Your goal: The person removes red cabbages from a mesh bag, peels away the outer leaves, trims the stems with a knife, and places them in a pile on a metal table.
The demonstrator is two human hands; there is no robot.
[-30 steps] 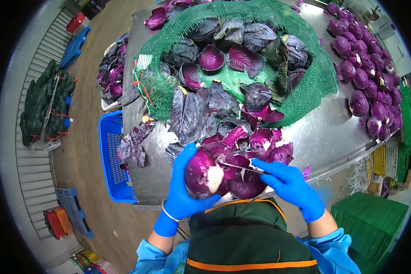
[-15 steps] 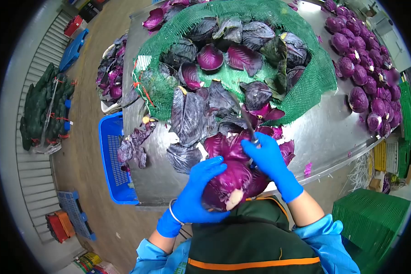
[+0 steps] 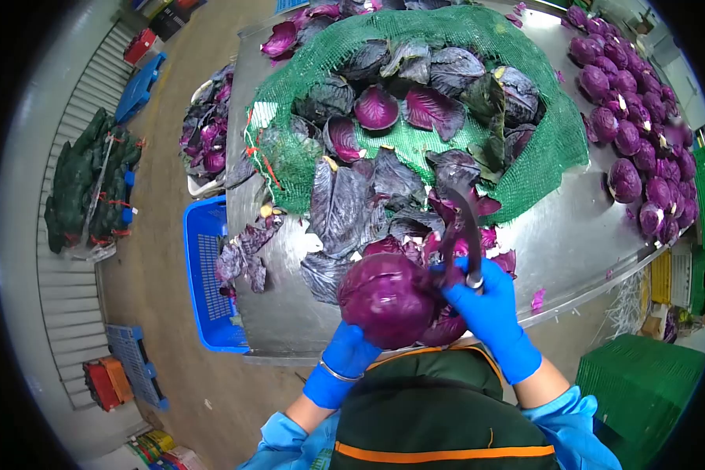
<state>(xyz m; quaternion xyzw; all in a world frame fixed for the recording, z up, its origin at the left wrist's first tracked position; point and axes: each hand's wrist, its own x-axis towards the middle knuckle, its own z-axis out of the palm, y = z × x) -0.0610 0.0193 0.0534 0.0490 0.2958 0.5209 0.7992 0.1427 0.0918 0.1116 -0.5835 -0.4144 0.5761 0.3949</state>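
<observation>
A glossy red cabbage is held over the near table edge, with my left hand gripping it from below; most of those fingers are hidden behind the head. My right hand is closed round a knife, its dark curved blade pointing up and away, close to the cabbage's right side. Purple leaf pieces lie under and around the cabbage. Beyond it, dull outer cabbage leaves are piled on the table and on a green mesh sack, which has more leaves inside its opening.
Many trimmed red cabbages crowd the right side of the steel table. A blue crate stands by the left edge, near a white container of leaves. Filled green sacks lie far left; green crates stand lower right.
The cabbage has turned so its pale stem end is out of sight and a smooth side shows. My left hand has slid beneath it; my right hand has lifted the knife blade away.
</observation>
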